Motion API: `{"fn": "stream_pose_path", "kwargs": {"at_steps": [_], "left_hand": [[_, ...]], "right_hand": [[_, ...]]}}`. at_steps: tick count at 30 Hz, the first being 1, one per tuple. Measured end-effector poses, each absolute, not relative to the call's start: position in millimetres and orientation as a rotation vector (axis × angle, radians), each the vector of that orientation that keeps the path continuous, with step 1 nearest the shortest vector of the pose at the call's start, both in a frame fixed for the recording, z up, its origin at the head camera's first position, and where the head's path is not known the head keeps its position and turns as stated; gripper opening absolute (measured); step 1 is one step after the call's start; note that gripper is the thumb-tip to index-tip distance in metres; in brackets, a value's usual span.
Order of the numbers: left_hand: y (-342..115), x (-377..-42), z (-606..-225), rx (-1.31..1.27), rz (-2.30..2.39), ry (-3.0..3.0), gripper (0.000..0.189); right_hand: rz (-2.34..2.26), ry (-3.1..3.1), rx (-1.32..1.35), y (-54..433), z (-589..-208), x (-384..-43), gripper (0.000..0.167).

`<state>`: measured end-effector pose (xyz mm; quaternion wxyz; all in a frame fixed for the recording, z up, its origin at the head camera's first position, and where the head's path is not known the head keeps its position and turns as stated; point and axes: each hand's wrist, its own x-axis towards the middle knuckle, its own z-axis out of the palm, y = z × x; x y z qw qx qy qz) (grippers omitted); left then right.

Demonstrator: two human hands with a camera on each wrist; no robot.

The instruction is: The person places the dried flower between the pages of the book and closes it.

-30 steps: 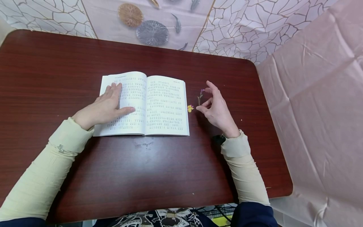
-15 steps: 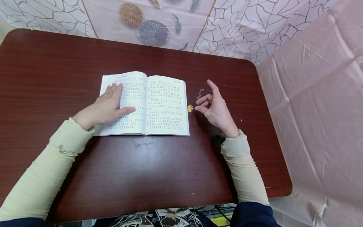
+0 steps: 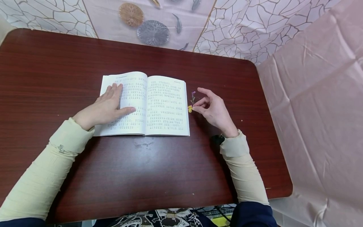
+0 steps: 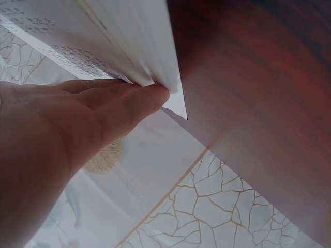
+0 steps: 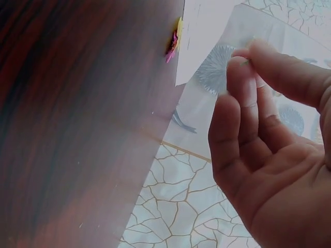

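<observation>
An open book (image 3: 165, 94) of printed pages lies on the table. My left hand (image 3: 99, 110) rests with straight fingers on its left page, thumb spread toward the spine. In the left wrist view, the fingers of that hand (image 4: 93, 111) touch the page near its outer edge. Just right of the book, my right hand (image 3: 214, 112) pinches a thin sprig (image 3: 193, 97) with a small purple flower at its top. A bit of green stem (image 5: 245, 62) shows between the fingertips in the right wrist view. Beside the book's right edge lies a yellow and pink flower (image 3: 190, 109), close to my right fingertips.
The dark red-brown table (image 3: 158, 176) has rounded corners. A patterned cloth (image 3: 158, 22) hangs behind its far edge, and a pale pink cloth (image 3: 314, 104) hangs along the right side.
My right hand has shifted left toward the book, carrying the sprig close to the yellow flower. My left hand has stayed on the page.
</observation>
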<state>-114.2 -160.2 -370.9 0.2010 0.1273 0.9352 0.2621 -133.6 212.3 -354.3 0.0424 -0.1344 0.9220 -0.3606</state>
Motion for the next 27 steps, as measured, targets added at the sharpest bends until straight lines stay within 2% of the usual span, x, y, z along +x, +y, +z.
{"fn": "stream_pose_path", "kwargs": {"at_steps": [7, 17, 27], "left_hand": [[-160.0, -114.1, -371.4, 0.347, 0.727, 2.617, 0.11], [-159.8, -114.2, -371.7, 0.351, 0.728, 2.621, 0.109], [-159.8, -114.2, -372.4, 0.351, 0.728, 2.624, 0.109]], "right_hand": [[-1.094, 2.794, -0.386, 209.7, -354.8, -133.1, 0.056], [-1.069, 2.819, -0.427, 208.9, -356.7, -132.2, 0.025], [-1.071, 2.832, -0.461, 208.0, -358.3, -132.3, 0.015]]}}
